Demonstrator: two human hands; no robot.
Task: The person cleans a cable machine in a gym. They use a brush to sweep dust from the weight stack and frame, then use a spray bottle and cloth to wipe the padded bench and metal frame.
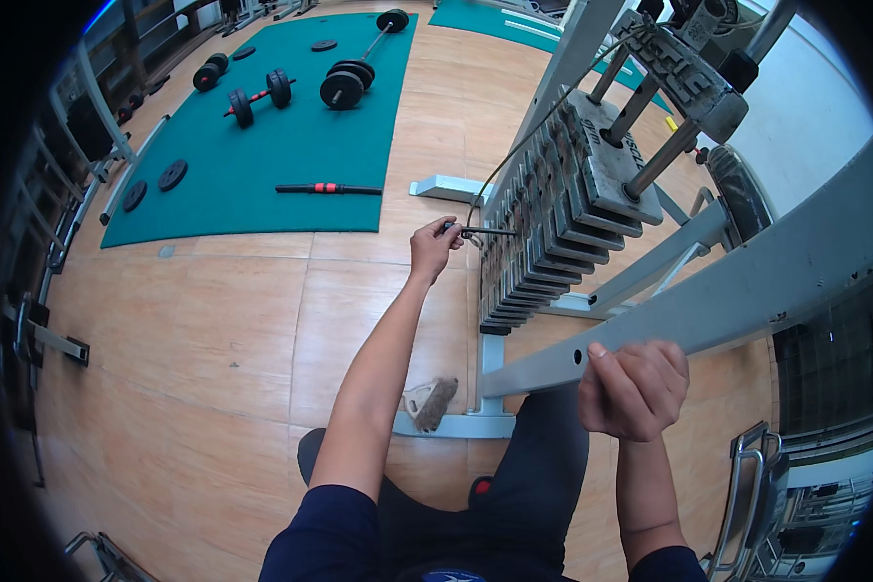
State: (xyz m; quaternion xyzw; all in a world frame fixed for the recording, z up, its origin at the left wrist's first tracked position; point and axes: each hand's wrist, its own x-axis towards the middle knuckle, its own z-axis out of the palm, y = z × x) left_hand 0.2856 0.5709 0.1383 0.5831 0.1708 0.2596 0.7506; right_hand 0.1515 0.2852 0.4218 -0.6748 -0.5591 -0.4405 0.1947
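My left hand grips the handle end of a black weight-stack selector pin. Its shaft meets the side of the stack of metal weight plates, and how deep it sits cannot be seen. A thin cord runs from near the pin up to the top block of the stack. My right hand is curled into a fist in front of the grey machine frame, with nothing visible in it. Two guide rods pass up through the top plate.
A hand brush lies by the frame's foot. On the green mat are a dumbbell, a loaded barbell, loose weight plates and a black-and-red bar. A padded seat stands behind the stack.
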